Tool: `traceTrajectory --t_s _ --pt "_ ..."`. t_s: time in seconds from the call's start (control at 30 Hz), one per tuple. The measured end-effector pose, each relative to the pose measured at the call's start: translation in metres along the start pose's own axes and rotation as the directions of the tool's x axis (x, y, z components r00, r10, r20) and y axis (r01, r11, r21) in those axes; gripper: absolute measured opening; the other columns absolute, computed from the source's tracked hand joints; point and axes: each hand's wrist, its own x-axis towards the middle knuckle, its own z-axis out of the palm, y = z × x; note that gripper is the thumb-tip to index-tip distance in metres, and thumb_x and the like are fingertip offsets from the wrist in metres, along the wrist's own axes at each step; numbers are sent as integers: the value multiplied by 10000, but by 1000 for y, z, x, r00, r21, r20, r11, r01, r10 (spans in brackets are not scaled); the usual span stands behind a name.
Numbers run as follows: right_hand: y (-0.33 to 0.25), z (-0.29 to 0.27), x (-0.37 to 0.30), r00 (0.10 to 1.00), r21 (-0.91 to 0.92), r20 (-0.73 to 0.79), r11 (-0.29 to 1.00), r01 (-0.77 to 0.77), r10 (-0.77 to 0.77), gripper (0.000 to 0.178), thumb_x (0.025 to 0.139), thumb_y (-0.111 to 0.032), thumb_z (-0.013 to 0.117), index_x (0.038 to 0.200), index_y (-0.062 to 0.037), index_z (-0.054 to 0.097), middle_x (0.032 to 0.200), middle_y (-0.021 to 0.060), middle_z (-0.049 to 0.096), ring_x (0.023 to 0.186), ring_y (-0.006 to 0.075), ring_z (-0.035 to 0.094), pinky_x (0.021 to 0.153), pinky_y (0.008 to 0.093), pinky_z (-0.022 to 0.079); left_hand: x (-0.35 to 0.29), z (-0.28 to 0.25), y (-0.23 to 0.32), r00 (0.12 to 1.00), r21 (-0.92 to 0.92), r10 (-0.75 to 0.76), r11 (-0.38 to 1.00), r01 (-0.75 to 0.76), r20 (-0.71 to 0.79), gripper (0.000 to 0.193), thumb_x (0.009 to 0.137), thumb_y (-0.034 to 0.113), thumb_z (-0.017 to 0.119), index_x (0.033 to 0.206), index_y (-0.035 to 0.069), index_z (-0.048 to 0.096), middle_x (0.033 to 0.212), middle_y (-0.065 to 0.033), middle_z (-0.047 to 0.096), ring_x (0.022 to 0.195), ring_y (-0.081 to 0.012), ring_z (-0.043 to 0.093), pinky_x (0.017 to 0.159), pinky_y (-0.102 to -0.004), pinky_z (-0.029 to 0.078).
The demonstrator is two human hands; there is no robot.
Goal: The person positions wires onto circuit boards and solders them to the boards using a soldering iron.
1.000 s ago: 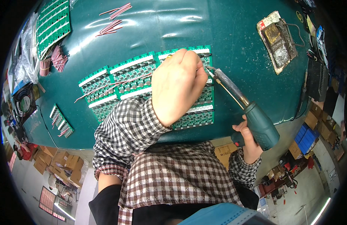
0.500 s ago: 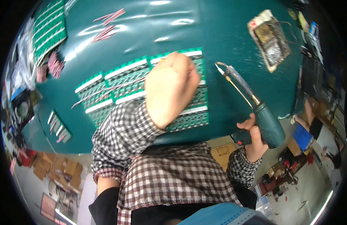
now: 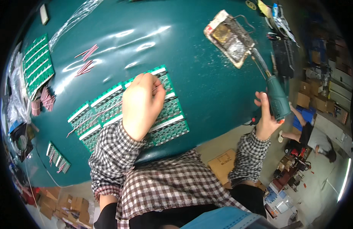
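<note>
Left hand point(image 3: 140, 105) sits down flat-ish on the green circuit board panel point(image 3: 161, 118), fingers curled and pinching a thin wire or lead point(image 3: 158, 88) near the panel's far edge, and that weight looks like it pins the panel so it can't skate on the glossy teal mat point(image 3: 207, 91). Over on the other side, the right hand point(image 3: 266, 122) is wrapped tight round the green handle of the soldering iron point(image 3: 274, 93), held up off the table's near-right edge, its tip slanting toward the metal iron stand point(image 3: 230, 36) with its sponge tray, just short of it or touching, hard to tell. Keeping the hot end out there keeps it well apart from the panel and the left fingers. Between panel and stand there's a broad open stretch of mat; to the left, loose red-striped wire bundles point(image 3: 86, 61) and another green board stack point(image 3: 37, 68) crowd that margin
</note>
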Motion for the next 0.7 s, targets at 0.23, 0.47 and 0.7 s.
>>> traceTrajectory --t_s 0.23,0.47,0.7 --pt "-18 -28 -16 976 239 214 967 -87 35 368 904 -186 490 1167 71 471 980 145 600 898 290 616 693 332 553 6 8 -2 995 71 91 994 -89 -37 107 682 24 605 720 13 506 681 -144 532 618 -323 550 554 -397 455" --pt "-28 -15 -43 767 204 578 861 -466 279 433 798 -192 634 1097 95 508 929 155 584 879 275 597 724 369 545 3 9 -2 997 104 51 994 -44 -64 109 703 20 617 721 40 512 666 -88 520 573 -242 534 528 -333 426" --pt "-30 -2 -53 697 116 663 882 -457 274 374 796 -132 626 1079 87 518 896 148 582 850 257 592 721 369 541 3 7 1 999 48 25 999 -23 -39 122 684 36 606 726 19 492 685 -131 513 625 -313 540 541 -392 443"
